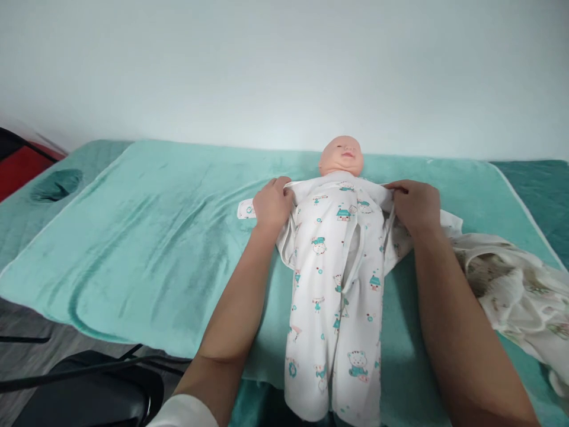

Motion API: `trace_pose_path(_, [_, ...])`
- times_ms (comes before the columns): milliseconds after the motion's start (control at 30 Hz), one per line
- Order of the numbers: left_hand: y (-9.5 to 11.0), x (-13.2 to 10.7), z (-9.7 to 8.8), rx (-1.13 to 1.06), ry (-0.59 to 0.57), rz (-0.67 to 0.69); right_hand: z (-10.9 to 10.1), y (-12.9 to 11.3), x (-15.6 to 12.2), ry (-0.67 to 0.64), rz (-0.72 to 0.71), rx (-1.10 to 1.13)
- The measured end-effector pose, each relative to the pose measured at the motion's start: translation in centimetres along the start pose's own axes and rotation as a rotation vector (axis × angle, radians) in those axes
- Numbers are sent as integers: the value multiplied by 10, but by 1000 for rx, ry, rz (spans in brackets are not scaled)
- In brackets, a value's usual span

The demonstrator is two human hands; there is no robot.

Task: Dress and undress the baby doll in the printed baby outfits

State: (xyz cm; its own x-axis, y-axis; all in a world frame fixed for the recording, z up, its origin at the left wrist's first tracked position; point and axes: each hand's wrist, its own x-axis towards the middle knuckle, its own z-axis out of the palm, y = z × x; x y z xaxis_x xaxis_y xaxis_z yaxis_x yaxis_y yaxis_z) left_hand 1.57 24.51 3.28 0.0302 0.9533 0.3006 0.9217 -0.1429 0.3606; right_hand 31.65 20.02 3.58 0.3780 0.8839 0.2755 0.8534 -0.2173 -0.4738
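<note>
A baby doll (341,155) lies on its back, its bare head towards the wall. Over its body is spread a white baby romper (320,273) printed with bears and houses; the two legs stretch towards me, and a slit gapes down the front. The doll's arms and legs are hidden. My left hand (272,203) is closed on the romper's left shoulder edge, with a white sleeve end showing beyond it. At the opposite shoulder, my right hand (416,205) pinches the fabric between thumb and fingers. Between both hands the upper edge is drawn fairly straight below the doll's chin.
A green plush blanket (146,237) covers the padded bed, which has a face hole (57,185) at the left end. Crumpled patterned cloth (520,290) lies at right. A white wall (284,71) stands behind, and a black chair (89,391) sits at lower left.
</note>
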Motion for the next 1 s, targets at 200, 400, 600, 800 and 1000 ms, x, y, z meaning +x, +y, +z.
trace_pose_path(200, [-7,0,4,-77,1,-65,2,7,-7,193,-193,128])
trace_pose_path(400, [-5,-7,3,-121,24,-36,-16,-57,-56,221,-419,469])
trace_pose_path(600, [-6,-12,0,-133,13,14,-13,-133,-63,-188,-711,212])
trace_pose_path(800, [-6,-16,-2,-133,3,67,24,-184,-37,-367,-765,-296])
trace_pose_path(1000, [-6,-18,-1,-86,2,66,35,-197,-29,-414,-709,-452])
